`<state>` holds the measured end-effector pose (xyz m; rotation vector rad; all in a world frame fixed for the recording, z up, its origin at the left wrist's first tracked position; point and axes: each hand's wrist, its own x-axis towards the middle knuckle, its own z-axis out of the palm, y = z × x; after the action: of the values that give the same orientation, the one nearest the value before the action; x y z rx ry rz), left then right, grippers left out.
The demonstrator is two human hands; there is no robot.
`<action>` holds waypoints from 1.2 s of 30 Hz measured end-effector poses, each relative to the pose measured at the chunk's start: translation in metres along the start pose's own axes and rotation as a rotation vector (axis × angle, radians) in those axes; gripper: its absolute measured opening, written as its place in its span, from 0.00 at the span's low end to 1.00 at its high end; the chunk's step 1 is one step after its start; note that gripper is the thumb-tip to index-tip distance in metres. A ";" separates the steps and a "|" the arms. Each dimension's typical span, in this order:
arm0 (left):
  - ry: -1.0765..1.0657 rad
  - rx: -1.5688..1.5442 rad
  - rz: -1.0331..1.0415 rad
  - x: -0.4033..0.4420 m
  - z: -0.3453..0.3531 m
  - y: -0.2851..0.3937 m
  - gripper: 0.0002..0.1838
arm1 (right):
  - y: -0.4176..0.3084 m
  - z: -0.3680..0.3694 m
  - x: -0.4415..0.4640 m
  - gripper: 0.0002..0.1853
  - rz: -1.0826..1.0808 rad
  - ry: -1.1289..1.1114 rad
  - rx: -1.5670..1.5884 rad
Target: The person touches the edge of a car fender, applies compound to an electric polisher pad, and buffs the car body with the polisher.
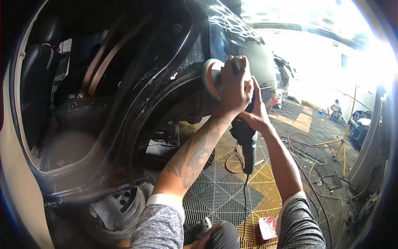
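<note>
My left hand (236,89) is wrapped over the head of a black corded polisher (247,145). Just behind it, my right hand (258,112) grips the tool's body. The round foam pad (210,79), greenish with an orange layer, faces the dark rear side panel (198,54) of a car above the wheel arch. It looks to be at the panel's surface, but I cannot tell if it is pressed on it. From the polisher's rear end, a black cord (245,199) runs down to the floor.
The car's open doorway shows a seat (43,62) at left. Below lies a wheel rim (124,211). A red-and-white container (268,228) sits on the grid-tile floor (215,186). Hoses (306,174) and a yellow stand (344,137) are at right. Another person (335,110) sits far back.
</note>
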<state>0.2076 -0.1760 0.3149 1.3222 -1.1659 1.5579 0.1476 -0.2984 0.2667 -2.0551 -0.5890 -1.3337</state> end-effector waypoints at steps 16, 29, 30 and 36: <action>-0.248 -0.275 -0.401 0.022 -0.170 -0.002 0.18 | -0.116 0.079 -0.063 0.64 0.002 -0.043 0.271; -0.514 -0.240 -0.320 0.048 -0.125 -0.010 0.20 | -0.074 0.126 -0.225 0.35 0.464 0.050 0.701; -0.642 -0.236 -0.309 0.059 -0.114 -0.017 0.20 | -0.070 0.119 -0.222 0.32 0.484 0.034 0.691; -0.967 -0.193 -0.224 0.102 -0.071 -0.021 0.18 | -0.048 0.096 -0.196 0.17 0.584 0.094 0.697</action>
<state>0.1906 -0.1027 0.4161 2.0565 -1.5867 0.5778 0.1011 -0.2047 0.0693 -1.4183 -0.3055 -0.7304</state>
